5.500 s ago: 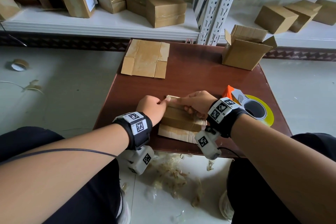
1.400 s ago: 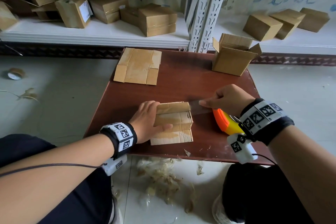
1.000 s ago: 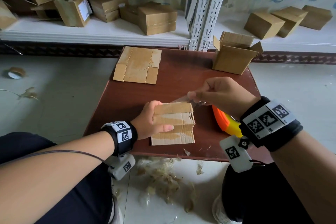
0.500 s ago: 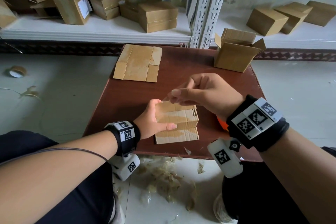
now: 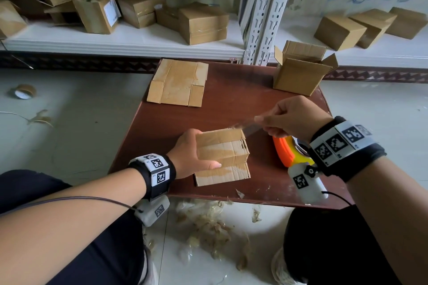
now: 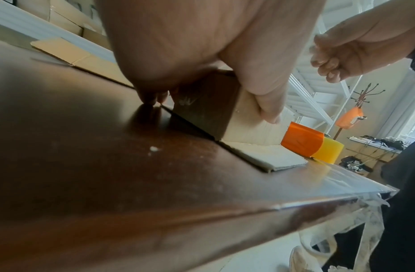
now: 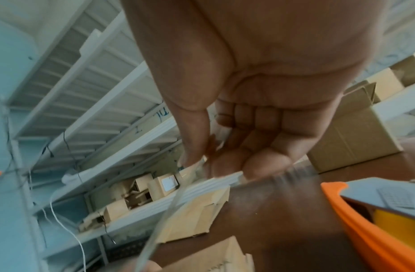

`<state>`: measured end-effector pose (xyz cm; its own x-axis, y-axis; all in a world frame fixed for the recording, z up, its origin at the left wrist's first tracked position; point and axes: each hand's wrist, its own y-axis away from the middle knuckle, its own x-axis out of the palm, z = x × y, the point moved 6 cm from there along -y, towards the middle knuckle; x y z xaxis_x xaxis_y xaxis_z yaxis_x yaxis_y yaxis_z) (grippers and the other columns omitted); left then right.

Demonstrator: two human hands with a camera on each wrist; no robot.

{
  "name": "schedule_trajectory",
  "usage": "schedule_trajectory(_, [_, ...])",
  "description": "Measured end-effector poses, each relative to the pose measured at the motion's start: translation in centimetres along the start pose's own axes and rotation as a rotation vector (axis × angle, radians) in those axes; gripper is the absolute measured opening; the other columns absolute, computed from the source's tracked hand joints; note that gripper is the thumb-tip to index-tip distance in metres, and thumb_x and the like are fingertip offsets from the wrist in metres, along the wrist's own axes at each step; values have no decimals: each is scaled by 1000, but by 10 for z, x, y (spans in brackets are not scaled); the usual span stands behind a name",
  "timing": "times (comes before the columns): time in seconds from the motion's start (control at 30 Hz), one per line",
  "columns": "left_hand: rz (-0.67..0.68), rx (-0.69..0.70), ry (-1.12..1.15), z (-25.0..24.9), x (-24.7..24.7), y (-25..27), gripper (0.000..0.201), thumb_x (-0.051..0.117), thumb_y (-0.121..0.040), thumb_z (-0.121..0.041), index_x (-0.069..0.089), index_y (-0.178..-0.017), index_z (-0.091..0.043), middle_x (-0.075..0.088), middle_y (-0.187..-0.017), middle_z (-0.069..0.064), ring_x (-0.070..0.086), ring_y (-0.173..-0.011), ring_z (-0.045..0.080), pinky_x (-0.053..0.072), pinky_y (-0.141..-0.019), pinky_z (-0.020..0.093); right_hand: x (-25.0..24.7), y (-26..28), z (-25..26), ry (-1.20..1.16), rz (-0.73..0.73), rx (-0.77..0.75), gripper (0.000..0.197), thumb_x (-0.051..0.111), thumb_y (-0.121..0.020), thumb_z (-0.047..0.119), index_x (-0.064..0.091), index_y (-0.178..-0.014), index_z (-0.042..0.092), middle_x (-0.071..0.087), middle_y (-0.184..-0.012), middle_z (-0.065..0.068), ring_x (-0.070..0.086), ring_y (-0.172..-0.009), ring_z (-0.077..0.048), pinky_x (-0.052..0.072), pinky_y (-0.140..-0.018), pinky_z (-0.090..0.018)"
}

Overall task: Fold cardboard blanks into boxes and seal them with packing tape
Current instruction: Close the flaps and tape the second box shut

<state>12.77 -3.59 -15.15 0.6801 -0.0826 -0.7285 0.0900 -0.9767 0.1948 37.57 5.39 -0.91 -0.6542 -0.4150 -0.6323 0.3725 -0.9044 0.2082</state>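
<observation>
The scene is viewed from above by the head camera, aimed forward and down over both forearms, so that the whole desk [image 5: 231, 90], its near edge and the shelf [image 5: 115, 39] beyond its far edge are taken in. The left wrist view is set low at the desk's near left corner, almost level with the top, and is faced along the left hand [image 6: 201, 46] toward the right edge. The right wrist view is held above the right edge, close behind the right hand [image 7: 259, 82], and is turned toward the far left corner. The folded box [image 5: 222, 152] [image 6: 255, 127] [image 7: 201, 255] and the tape dispenser [image 5: 286, 152] [image 6: 311, 143] [image 7: 376, 220] are shared by all three.
</observation>
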Motion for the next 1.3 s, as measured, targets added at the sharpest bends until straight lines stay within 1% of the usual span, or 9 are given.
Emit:
schedule_trajectory(0.13, [-41,-8,-45,-1,-3,6,106,80,-64,-74,32,-143,-22,36,-132,-5,42,-126,15,45,-109,39,3,-6,-6,124,-56,-30,42,81,-87,43,76,-77,3,77,-73,-9,64,-57,-12,54,-57,-21])
schedule_trajectory(0.27, [-61,11,-177,-3,-6,11,113,70,-66,-85,29,-148,-19,32,-143,-1,31,-137,16,37,-116,41,6,-15,-19,178,-112,-21,38,83,-85,45,75,-76,9,71,-59,4,57,-45,2,46,-51,-18])
schedule_trajectory(0.37, [-70,37,-221,-4,-5,11,120,63,-62,-93,27,-148,-17,27,-148,-1,22,-144,18,30,-122,42,11,-18,-25,233,-128,-17,38,81,-87,45,74,-79,8,69,-59,5,56,-43,2,40,-45,-11])
schedule_trajectory(0.57, [-69,55,-304,-8,-7,11,117,57,-67,-93,28,-149,-15,29,-153,4,19,-149,23,26,-124,42,15,-25,-30,198,-159,12,37,77,-93,42,71,-82,7,67,-60,2,59,-50,-11,43,-48,-19])
schedule_trajectory(0.7, [-51,56,-304,-11,-10,13,119,58,-68,-92,27,-151,-12,28,-160,10,10,-156,27,17,-127,43,21,-27,-40,142,-149,58,36,77,-93,40,70,-81,6,72,-70,-6,64,-56,-17,53,-52,-27])
schedule_trajectory(0.8, [-70,56,-289,-10,-10,13,115,64,-67,-89,33,-147,-12,35,-154,10,18,-153,29,23,-124,41,26,-28,-46,56,-153,79,33,78,-93,35,69,-79,7,69,-73,-5,64,-59,-17,53,-50,-23])
schedule_trajectory(0.93, [-112,81,-292,-9,-9,13,108,69,-65,-87,40,-138,-13,45,-139,4,34,-139,25,36,-115,38,30,-31,-53,-39,-170,106,31,79,-92,33,67,-76,9,68,-77,-8,65,-63,-20,62,-60,-32])
schedule_trajectory(1.07, [-151,87,-294,-10,-12,15,100,77,-62,-82,44,-132,-19,50,-132,0,42,-130,21,44,-106,37,31,-31,-55,-77,-188,121,30,81,-91,31,67,-75,10,68,-77,-8,65,-62,-18,60,-55,-25])
schedule_trajectory(1.3, [-67,100,-475,-10,-8,17,100,55,-66,-94,37,-131,-20,46,-134,3,40,-128,26,42,-103,40,39,-34,-68,-177,-206,166,28,82,-90,27,68,-75,8,64,-70,-5,61,-56,-15,66,-72,-41])
